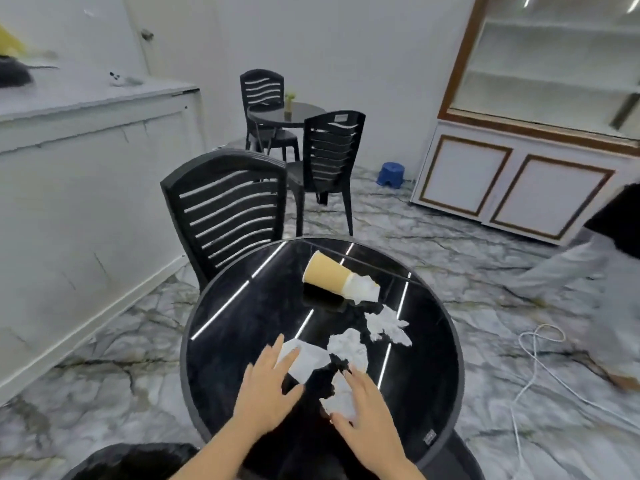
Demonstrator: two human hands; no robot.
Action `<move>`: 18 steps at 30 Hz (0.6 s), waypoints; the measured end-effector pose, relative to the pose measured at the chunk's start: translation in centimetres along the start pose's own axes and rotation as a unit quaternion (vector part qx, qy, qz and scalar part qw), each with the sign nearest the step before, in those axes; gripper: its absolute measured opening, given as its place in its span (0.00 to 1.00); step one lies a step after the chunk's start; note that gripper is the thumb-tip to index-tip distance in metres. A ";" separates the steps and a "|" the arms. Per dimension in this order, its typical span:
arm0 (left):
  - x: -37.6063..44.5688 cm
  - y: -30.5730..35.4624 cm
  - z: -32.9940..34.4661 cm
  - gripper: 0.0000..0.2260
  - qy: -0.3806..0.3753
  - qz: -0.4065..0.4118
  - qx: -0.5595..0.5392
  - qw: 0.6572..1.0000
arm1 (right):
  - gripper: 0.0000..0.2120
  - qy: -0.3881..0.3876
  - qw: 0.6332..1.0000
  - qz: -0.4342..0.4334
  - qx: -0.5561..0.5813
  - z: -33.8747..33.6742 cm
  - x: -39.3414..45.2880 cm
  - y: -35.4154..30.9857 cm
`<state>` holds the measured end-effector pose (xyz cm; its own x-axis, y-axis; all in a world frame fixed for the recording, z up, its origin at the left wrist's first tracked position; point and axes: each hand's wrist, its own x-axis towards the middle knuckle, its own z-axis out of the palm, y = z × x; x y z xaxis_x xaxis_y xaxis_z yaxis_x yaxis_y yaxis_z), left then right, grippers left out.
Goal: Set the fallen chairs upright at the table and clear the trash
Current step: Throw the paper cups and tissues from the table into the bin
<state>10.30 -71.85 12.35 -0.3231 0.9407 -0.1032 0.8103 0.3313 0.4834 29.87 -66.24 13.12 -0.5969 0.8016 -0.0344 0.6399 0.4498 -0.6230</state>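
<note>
A round black table [242, 327] stands in front of me with trash on it. A tan paper cup [327, 275] lies on its side, crumpled white paper [363, 287] at its mouth. More white tissues lie at the middle: one crumpled [349, 346], one torn [386, 323]. My left hand [268, 382] rests with spread fingers on a flat white paper [306, 358]. My right hand [363, 414] lies on a crumpled tissue [337, 396], fingers apart around it. A black slatted chair [228, 209] stands upright at the table's far left.
A second black table [301, 114] with two upright black chairs [329, 157] stands farther back. White counter [86, 150] on the left, white cabinet [519, 181] on the right, blue stool [391, 173] by it. A white cable [533, 368] lies on the marble floor; a person's legs [588, 271] at right.
</note>
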 end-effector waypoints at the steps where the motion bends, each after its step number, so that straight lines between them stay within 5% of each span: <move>1: 0.9 0.4 0.3 0.29 -0.001 0.005 0.011 1.000 | 0.39 -0.003 1.000 0.001 0.004 0.2 0.2 0.3; 12: 3.2 -0.2 3.3 0.27 -0.021 0.009 0.108 0.994 | 0.31 -0.040 0.999 0.014 -0.006 3.0 0.8 1.6; 18: 1.9 -0.8 2.5 0.10 0.081 0.067 -0.066 0.992 | 0.31 -0.007 1.000 0.011 -0.015 3.9 0.8 1.8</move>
<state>10.26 -70.15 9.57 -0.3009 0.9478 0.1059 0.7832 0.1823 0.5944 28.71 -66.31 8.94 -0.5888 0.8061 -0.0592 0.6677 0.4438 -0.5977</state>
